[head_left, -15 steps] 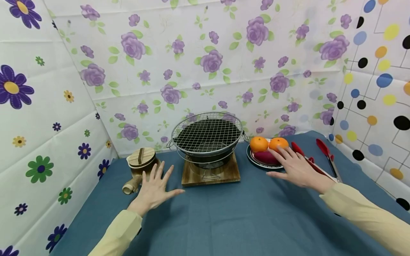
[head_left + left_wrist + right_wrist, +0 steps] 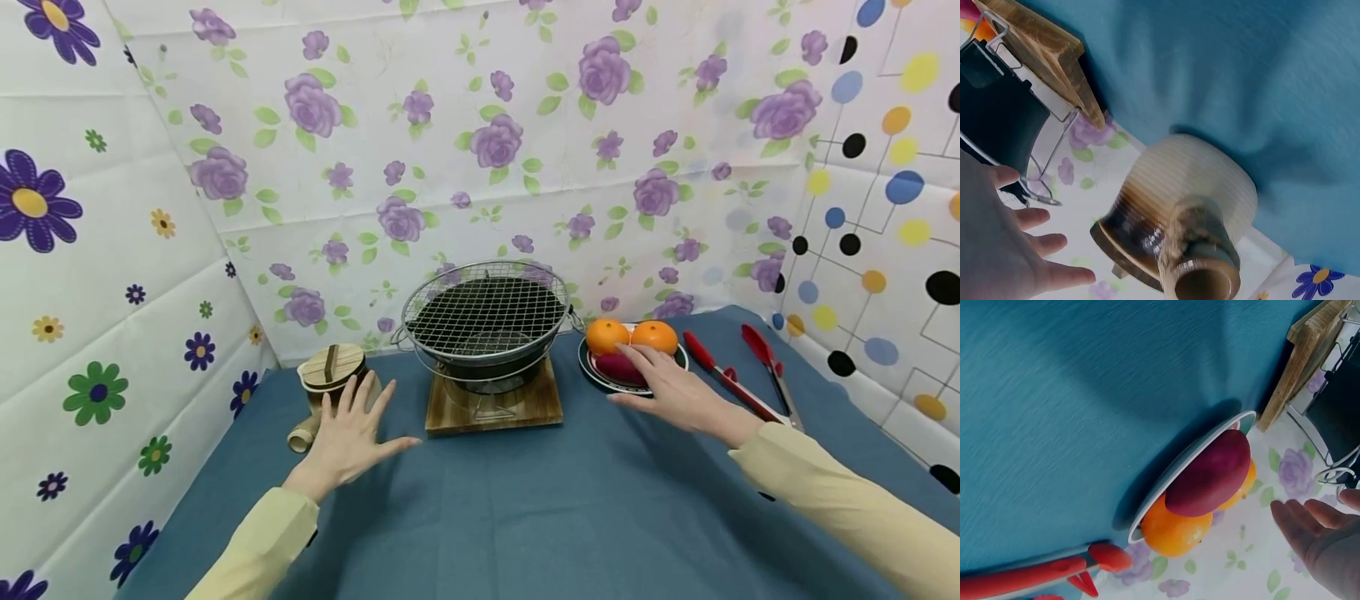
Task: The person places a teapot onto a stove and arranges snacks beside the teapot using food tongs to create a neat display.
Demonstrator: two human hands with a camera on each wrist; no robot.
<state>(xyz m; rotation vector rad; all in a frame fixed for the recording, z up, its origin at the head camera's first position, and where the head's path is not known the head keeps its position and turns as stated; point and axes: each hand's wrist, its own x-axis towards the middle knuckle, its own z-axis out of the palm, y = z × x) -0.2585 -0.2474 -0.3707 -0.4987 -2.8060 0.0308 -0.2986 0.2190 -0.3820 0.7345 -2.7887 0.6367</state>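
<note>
My left hand point(image 2: 347, 442) hovers with fingers spread in front of the clay pot point(image 2: 1191, 181), which has a wooden lid point(image 2: 333, 367) and a stubby hollow handle. Nothing is in that hand. On the right, my right hand point(image 2: 678, 392) is held out over the near edge of a plate point(image 2: 587, 371), its fingers extended and holding nothing. On this plate lie two oranges point(image 2: 655, 337) and a purple sweet potato point(image 2: 1210, 475). Between the hands stands a round black grill point(image 2: 487, 321) with a wire mesh on top, set on a wooden board point(image 2: 495, 421).
Red-tipped tongs point(image 2: 723, 375) lie right of the plate, with a second pair of red tongs point(image 2: 768, 358) beside them. A blue cloth point(image 2: 517, 508) covers the table. Flowered sheets point(image 2: 450, 125) hang behind and at the left, a dotted one at the right.
Both hands have shifted slightly to the left. The right hand's fingers have drawn closer together and it now lies lower over the plate's edge. The objects have stayed put.
</note>
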